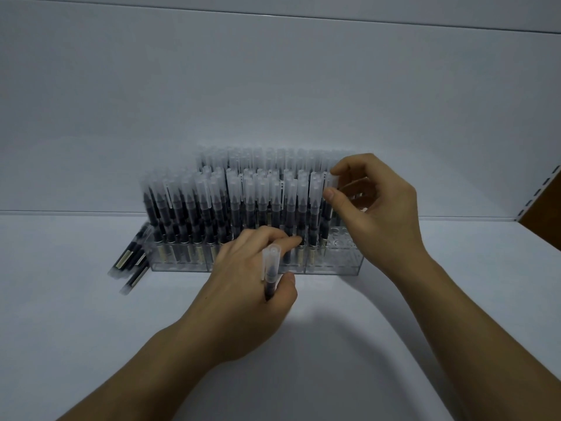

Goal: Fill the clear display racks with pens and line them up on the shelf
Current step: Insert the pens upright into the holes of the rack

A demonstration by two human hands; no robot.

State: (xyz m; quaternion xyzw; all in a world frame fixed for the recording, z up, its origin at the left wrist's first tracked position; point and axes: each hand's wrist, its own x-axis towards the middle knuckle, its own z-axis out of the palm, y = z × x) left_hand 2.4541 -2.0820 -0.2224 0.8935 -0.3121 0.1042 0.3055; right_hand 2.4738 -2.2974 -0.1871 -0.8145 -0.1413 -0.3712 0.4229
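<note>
A clear display rack (334, 262) stands on the white shelf (334, 344), packed with several upright dark pens with frosted caps (212, 192). A few holes at its right end show no pens. My left hand (255, 287) grips one spare pen (270, 268) between thumb and palm, cap upward, while its fingertips touch pens in the rack's front row. My right hand (376, 202) pinches the frosted cap of a pen (331, 183) standing at the right end of the rack.
Several loose pens (130, 259) lie flat on the shelf against the rack's left end. A white back wall rises behind the rack. A brown upright with slots (543, 208) bounds the shelf at the far right.
</note>
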